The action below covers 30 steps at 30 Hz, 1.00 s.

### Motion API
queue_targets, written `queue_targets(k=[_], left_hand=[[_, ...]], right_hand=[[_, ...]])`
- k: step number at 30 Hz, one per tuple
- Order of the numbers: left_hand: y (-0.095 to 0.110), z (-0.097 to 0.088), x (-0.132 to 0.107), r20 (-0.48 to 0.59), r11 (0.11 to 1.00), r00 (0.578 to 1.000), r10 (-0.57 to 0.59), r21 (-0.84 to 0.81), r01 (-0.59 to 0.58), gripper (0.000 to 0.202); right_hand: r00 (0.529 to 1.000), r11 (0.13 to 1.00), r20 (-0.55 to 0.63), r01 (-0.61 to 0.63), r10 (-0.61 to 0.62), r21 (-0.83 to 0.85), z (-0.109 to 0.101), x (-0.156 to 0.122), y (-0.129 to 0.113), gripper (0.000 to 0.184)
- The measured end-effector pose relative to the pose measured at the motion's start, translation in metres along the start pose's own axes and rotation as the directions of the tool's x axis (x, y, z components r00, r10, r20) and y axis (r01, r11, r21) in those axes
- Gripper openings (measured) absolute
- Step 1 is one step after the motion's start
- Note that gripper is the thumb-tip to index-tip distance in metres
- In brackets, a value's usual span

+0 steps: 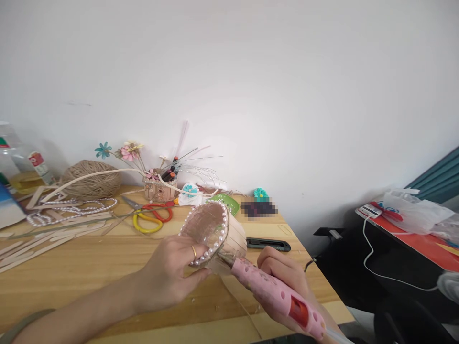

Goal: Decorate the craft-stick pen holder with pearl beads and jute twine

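Observation:
A small round basket [234,231] with upright wooden-stick sides is tilted so that its opening faces me. Strung white pearl beads [224,224] run around the rim. My left hand [175,270], wearing a ring, pinches the near left part of the rim between thumb and fingers. In my right hand [283,272] is a pink hot glue gun [268,286], with a glue stick trailing from its back end. Its metal nozzle points up and left, at the rim close beside my left fingertips; whether it touches cannot be made out.
Scissors [147,220] with red and yellow handles, loose wooden sticks [32,246], a bead string [71,215] and a twine ball [91,179] lie left. A decorated pot [161,188] of markers and flowers stands behind. A box cutter [268,244] lies behind my right hand.

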<state>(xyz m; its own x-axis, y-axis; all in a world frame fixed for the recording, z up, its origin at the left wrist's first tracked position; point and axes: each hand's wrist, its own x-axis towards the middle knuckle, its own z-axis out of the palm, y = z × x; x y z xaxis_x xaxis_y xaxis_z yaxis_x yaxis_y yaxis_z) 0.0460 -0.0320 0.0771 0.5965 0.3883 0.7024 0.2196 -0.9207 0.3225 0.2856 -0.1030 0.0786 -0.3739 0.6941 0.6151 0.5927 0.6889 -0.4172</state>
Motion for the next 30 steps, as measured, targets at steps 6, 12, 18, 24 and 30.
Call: queue_targets(k=[6, 12, 18, 24, 30], left_hand=[[0.0, 0.0, 0.0, 0.005, 1.0, 1.0, 0.004, 0.003, -0.004, 0.02], [-0.001, -0.001, -0.001, 0.002, 0.999, 1.0, 0.003, -0.039, -0.003, 0.016], [-0.001, -0.001, -0.002, -0.002, 1.0, 1.0, -0.001, -0.026, 0.001, 0.014], [-0.001, -0.001, -0.001, 0.011, 1.0, 1.0, 0.008, -0.029, -0.008, 0.02], [-0.002, 0.0, -0.003, -0.019, 1.0, 1.0, 0.02, -0.018, -0.021, 0.019]], right_hand=[[1.0, 1.0, 0.003, -0.012, 0.013, -0.014, 0.001, -0.001, 0.0, 0.019], [1.0, 1.0, 0.006, -0.017, 0.017, -0.021, 0.001, -0.002, 0.004, 0.02], [0.995, 0.994, -0.009, -0.103, 0.103, -0.037, 0.001, -0.006, 0.003, 0.022], [0.993, 0.993, 0.012, -0.115, 0.115, -0.021, 0.001, -0.01, 0.007, 0.022], [0.994, 0.992, -0.004, -0.109, 0.109, -0.068, 0.002, -0.011, 0.008, 0.023]])
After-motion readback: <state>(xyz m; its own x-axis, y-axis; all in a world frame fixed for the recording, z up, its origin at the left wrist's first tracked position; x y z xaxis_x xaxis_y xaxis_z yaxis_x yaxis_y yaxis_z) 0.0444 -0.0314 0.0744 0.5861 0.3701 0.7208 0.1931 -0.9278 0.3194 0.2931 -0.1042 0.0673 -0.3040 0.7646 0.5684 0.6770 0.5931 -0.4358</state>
